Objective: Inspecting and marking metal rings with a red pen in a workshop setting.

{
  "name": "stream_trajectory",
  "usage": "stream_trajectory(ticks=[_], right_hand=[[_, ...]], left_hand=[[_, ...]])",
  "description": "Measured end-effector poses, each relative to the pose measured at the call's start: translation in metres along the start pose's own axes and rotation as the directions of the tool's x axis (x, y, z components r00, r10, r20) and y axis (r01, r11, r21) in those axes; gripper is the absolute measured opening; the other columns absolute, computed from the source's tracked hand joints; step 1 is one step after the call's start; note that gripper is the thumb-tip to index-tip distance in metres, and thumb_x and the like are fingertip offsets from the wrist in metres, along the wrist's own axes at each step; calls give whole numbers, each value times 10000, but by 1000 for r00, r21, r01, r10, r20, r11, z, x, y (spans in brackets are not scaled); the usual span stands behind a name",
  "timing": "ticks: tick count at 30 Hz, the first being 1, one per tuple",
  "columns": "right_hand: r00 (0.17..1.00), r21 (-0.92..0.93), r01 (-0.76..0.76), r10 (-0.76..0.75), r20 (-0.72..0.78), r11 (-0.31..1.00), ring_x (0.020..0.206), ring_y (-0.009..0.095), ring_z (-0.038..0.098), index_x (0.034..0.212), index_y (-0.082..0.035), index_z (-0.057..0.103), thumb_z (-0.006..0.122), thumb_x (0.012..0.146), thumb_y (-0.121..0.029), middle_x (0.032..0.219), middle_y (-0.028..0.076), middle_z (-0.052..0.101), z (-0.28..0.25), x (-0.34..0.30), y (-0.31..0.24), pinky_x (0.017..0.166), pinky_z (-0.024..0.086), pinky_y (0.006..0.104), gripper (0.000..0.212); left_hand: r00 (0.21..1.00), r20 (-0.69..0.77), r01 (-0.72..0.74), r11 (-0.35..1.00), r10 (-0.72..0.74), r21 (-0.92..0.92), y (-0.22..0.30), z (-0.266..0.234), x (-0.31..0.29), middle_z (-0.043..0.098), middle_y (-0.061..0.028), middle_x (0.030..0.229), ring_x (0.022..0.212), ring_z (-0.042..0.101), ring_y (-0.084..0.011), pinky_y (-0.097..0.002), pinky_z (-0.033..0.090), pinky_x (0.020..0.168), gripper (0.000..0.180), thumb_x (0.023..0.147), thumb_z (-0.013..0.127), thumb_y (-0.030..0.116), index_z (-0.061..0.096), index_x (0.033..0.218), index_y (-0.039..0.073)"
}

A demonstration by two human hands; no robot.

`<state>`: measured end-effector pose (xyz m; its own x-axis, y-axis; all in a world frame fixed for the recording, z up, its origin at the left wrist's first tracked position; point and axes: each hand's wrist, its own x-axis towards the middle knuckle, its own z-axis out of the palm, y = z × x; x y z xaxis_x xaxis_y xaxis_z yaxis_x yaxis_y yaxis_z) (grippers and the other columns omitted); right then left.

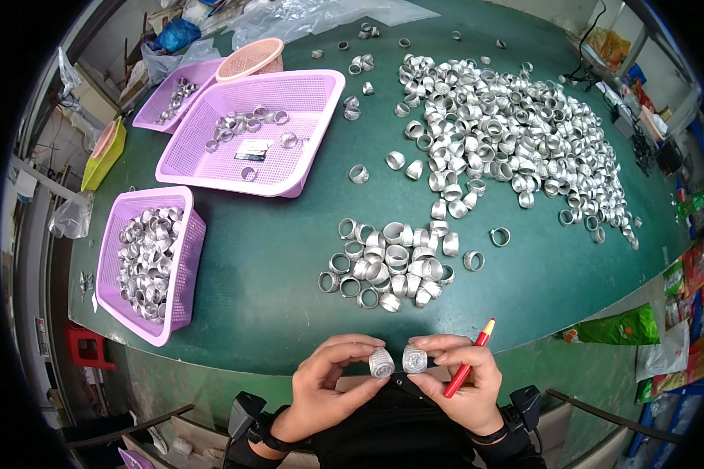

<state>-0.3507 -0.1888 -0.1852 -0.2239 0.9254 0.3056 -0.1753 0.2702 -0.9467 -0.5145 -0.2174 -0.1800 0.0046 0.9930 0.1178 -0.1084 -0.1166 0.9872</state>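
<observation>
Just off the table's near edge, my left hand (332, 377) pinches a silver metal ring (381, 363) between thumb and fingers. Close beside it, a second silver ring (414, 359) is pinched in my right hand (465, 377); the patterned faces of both rings are turned up toward me, with a small gap between them. A red pencil (471, 359) with a pale tip also rests in my right hand, slanting up to the right between the fingers. Ahead of my hands lies a small cluster of similar rings (397, 257) on the green table (258, 273).
A large heap of rings (508, 133) covers the far right. At left stand a lilac basket full of rings (184, 266), a larger lilac basket (305, 156) with several rings, another lilac basket (145, 113) and a peach basket (250, 61). Clear plastic (313, 19) lies at the back.
</observation>
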Motion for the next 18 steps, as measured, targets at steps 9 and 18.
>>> stream_trajectory(ticks=[9,18], right_hand=[[986,-364,94,-36,162,926,855,261,566,834,-47,460,726,576,-41,908,146,589,-2,7,-13,714,444,347,371],[974,-365,160,-88,208,917,817,239,586,835,-8,499,728,569,-52,887,138,596,-3,12,-15,675,460,302,354]], left_hand=[[985,49,-168,863,164,477,6,-5,0,498,-107,868,763,532,-191,-250,451,625,375,567,684,-38,553,914,17],[1000,-4,9,996,-9,89,0,-4,-2,489,-132,980,887,522,-195,-275,450,740,359,656,610,-78,494,980,23]])
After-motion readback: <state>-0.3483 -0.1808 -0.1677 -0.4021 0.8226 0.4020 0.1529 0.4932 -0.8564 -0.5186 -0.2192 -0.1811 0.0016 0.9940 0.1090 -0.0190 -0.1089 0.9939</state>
